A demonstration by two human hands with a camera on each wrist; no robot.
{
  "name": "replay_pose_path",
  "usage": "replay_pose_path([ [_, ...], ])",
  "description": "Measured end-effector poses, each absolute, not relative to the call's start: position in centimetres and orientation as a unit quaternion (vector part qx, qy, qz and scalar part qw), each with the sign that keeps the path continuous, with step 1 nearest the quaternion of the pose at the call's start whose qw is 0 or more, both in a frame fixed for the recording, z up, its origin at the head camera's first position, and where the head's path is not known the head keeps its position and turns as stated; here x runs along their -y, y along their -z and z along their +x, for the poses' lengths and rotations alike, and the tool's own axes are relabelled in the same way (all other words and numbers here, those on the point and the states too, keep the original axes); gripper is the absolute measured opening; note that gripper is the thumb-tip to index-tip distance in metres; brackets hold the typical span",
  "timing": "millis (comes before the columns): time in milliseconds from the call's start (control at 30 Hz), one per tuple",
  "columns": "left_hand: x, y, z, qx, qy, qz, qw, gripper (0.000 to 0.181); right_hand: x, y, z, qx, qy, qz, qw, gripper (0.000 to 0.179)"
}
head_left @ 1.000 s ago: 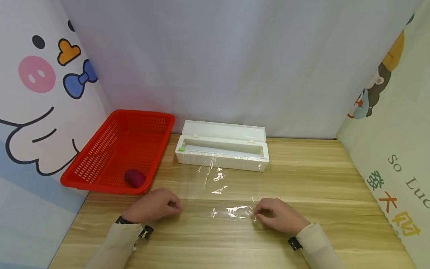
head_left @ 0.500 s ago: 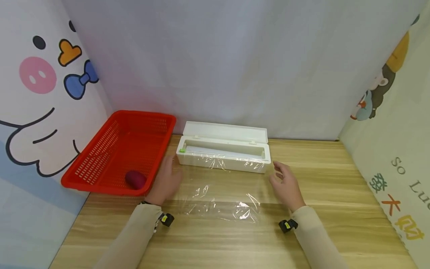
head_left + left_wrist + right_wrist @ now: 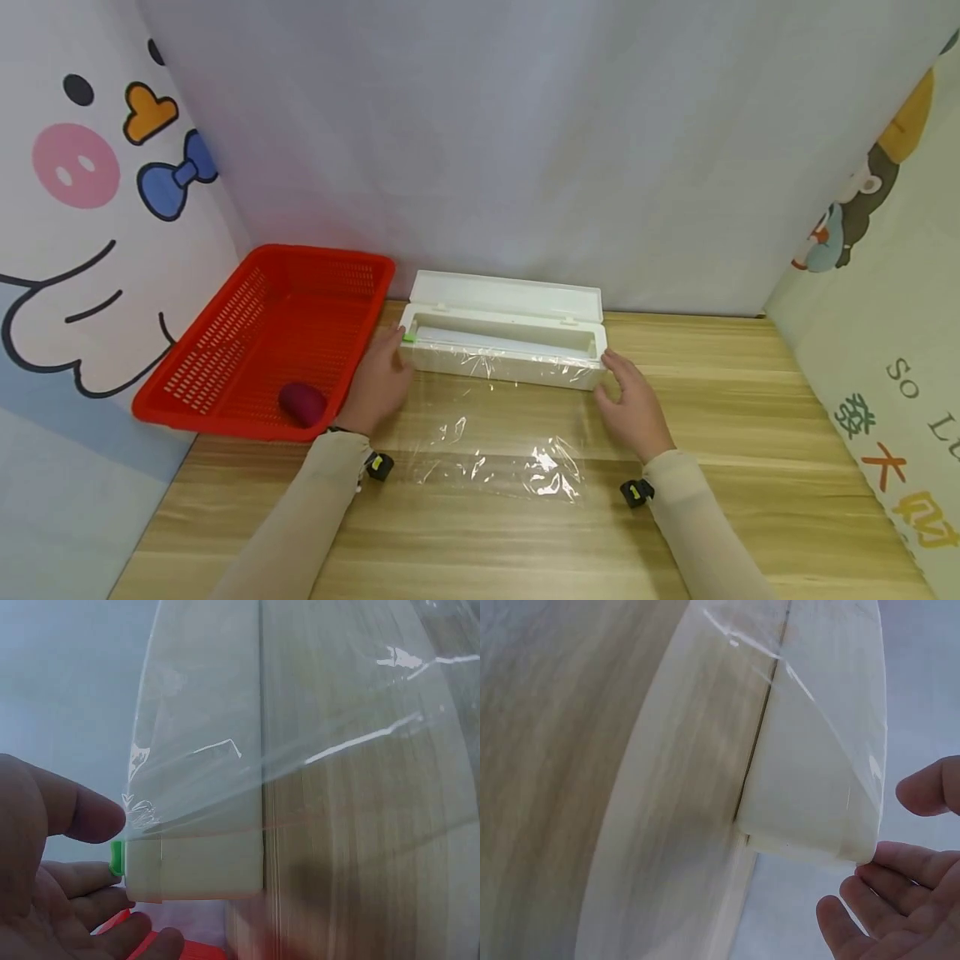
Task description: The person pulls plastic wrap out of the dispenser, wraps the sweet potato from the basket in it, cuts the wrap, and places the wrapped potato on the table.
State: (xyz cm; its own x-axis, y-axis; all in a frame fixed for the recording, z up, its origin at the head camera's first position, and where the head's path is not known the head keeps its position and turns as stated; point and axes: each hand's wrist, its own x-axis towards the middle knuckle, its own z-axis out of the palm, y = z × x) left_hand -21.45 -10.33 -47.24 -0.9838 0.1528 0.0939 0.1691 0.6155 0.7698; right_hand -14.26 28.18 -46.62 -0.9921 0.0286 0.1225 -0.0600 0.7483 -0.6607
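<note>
A white cling film dispenser box (image 3: 510,369) stands at the back of the table with its lid (image 3: 507,296) raised and a white roll (image 3: 495,344) inside. Clear cling film (image 3: 487,467) hangs over its front and lies along the table. My left hand (image 3: 378,385) is at the box's left end, by the small green slider (image 3: 116,857). In the left wrist view its thumb is apart from the other fingers, which lie by the end. My right hand (image 3: 636,408) touches the right end corner with its fingertips, the thumb held away.
To the left stands a red plastic basket (image 3: 375,308) with a dark purple-red oval object (image 3: 302,403) in it. A pale cloth backdrop (image 3: 495,150) rises behind the box, and printed cloths hang at both sides.
Both hands have left the film's near corners and moved forward to the box's two ends. The film has settled on the table, and the box has barely moved in view.
</note>
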Motion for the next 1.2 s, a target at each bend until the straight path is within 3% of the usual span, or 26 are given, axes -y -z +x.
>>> replay_pose_path([
  [400,9.8,46.7,-21.4,0.910,0.406,-0.077,-0.004,0.066,-28.7,46.5,-14.2,0.945,-0.320,0.006,0.060,0.054],
  [567,9.9,46.8,-21.1,0.909,0.409,-0.078,0.008,0.064,-28.7,46.1,-14.3,0.948,-0.313,0.009,0.057,0.052],
  [900,9.5,46.9,-20.1,0.894,0.440,-0.048,0.066,0.042,-29.3,45.3,-15.0,0.959,-0.282,0.022,0.029,0.054],
  [1200,9.4,46.9,-19.8,0.893,0.446,-0.029,0.056,0.046,-29.5,45.6,-15.8,0.958,-0.286,0.022,0.012,0.061],
])
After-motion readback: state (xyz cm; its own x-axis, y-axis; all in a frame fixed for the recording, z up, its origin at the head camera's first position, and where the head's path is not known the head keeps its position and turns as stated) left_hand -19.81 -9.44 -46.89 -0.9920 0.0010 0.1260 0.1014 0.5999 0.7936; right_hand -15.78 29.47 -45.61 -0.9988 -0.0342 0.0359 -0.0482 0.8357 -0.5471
